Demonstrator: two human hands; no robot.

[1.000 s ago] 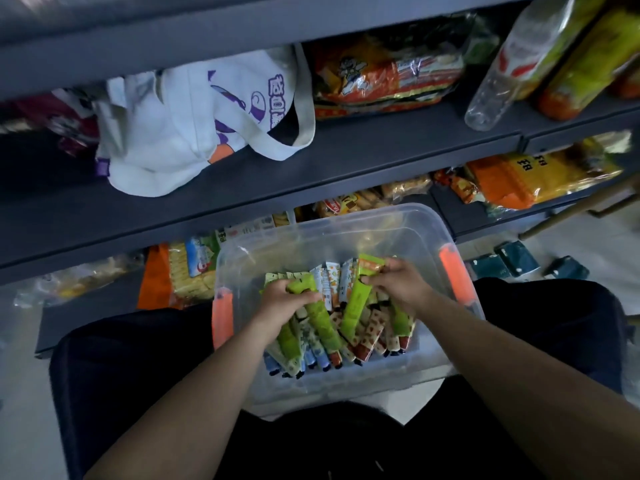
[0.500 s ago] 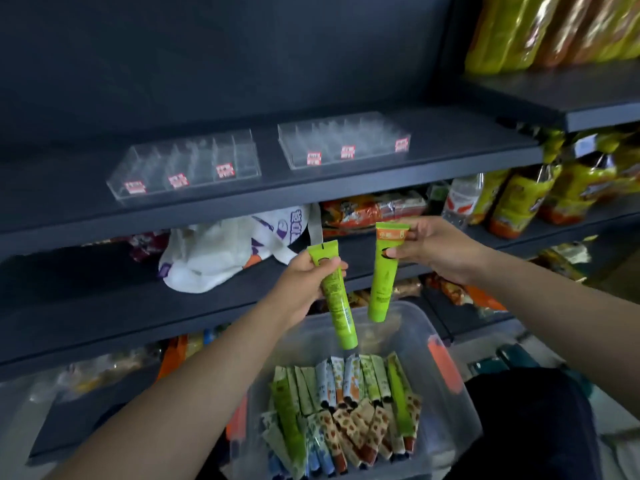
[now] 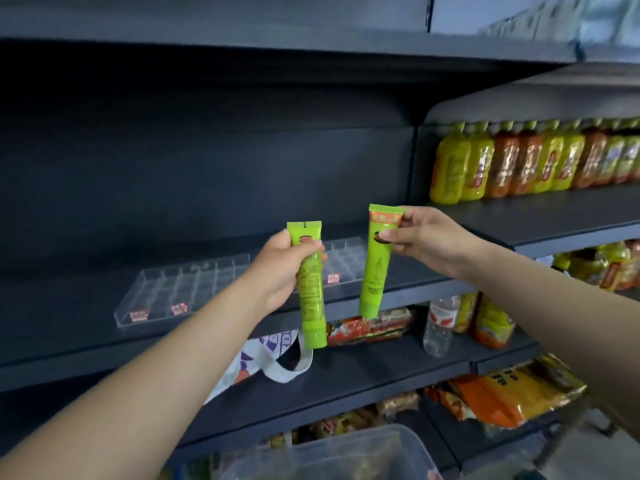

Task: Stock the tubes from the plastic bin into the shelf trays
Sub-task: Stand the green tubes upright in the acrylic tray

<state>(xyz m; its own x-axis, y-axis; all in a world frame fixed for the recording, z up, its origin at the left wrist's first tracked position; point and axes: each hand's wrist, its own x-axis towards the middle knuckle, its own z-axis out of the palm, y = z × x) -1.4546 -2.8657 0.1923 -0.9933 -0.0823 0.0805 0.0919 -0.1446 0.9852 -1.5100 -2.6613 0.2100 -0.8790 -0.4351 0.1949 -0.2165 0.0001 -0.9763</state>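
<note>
My left hand (image 3: 280, 268) grips a green tube (image 3: 311, 299) near its flat end, cap hanging down. My right hand (image 3: 426, 242) pinches a second green tube (image 3: 375, 271) by its crimped top, cap also down. Both tubes hang upright in front of the dark shelf (image 3: 86, 341). A clear divided tray (image 3: 180, 292) lies on that shelf left of my left hand. A second clear tray (image 3: 343, 258) sits between and behind the two tubes, partly hidden. The clear plastic bin (image 3: 329, 455) shows at the bottom edge; its contents are out of sight.
Yellow and orange bottles (image 3: 519, 161) line the shelf at upper right. A white tote bag (image 3: 266, 362), snack packs (image 3: 370, 325) and a clear water bottle (image 3: 440, 323) sit on the shelf below. Orange packets (image 3: 502, 396) fill the lower right shelves.
Both hands lifted a green tube each out of the bin and raised them to the level of the tray shelf. The view tilted up, leaving the bin at the bottom.
</note>
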